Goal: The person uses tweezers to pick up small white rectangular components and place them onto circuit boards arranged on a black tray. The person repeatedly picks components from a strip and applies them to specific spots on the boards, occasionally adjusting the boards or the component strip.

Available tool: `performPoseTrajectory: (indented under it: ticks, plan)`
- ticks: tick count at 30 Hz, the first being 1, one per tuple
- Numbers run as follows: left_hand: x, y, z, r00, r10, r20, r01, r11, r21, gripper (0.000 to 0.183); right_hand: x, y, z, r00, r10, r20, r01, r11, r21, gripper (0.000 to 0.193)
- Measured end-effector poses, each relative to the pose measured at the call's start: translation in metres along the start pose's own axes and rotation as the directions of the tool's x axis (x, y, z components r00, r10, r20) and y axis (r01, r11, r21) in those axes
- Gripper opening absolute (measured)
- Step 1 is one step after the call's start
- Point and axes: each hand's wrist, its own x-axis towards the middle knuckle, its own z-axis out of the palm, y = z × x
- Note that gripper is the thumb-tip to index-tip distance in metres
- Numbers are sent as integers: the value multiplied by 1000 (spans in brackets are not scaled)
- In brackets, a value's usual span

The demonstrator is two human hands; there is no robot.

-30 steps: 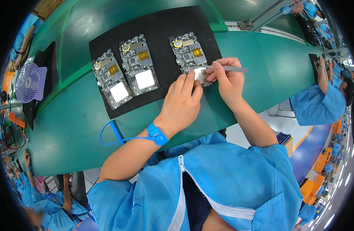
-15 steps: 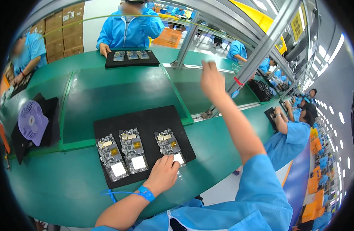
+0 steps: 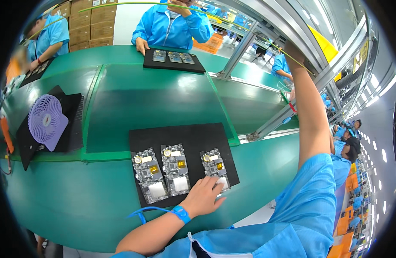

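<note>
1. And there it was, the right-hand circuit board point(image 3: 212, 160), lying on the near right part of the black mat point(image 3: 185, 134)
2. Left hand point(image 3: 202, 197) right on it: palm down, fingers loosely spread, fingertips resting on the white square point(image 3: 223, 182), thumb out to the side, nothing gripped
3. Blue strap point(image 3: 180, 213) around that wrist, forearm slanting in from below
4. Two more boards point(image 3: 175, 168) sat side by side, left on the mat
5. Up high, the right arm point(image 3: 310, 116) was nearly straight, its right hand point(image 3: 295, 53) in shadow by the metal frame point(image 3: 273, 32), finger opening and hold impossible to tell
6. Near it, a yellow bin point(image 3: 323, 45), contents hidden
7. Farther off, an orange crate point(image 3: 210, 44) and stacked cardboard boxes point(image 3: 79, 35), insides out of sight
</note>
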Motion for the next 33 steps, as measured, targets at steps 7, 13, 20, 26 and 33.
performPoseTrajectory:
  ticks: [7, 13, 20, 26, 33]
  plan:
    - [44, -18, -86, 826, -560, 65, 174, 143, -974, 64, -57, -109, -175, 978, -148, -147, 209, 711, 671, 37]
    - [44, -10, -123, 803, -585, -119, -249, -147, -957, 96, -79, -199, -341, 943, -56, -329, 326, 371, 870, 33]
    - [35, -9, -141, 855, -499, -140, -240, -142, -960, 104, -80, -222, -375, 971, 88, -221, 182, 326, 928, 34]
    - [37, -11, -149, 873, -450, -189, -270, -122, -955, 111, -89, -225, -380, 990, 84, -113, 90, 242, 966, 32]
    - [26, -34, -187, 798, -584, -146, -160, 28, -987, 99, -90, -216, -395, 965, 140, 222, -213, -72, 974, 36]
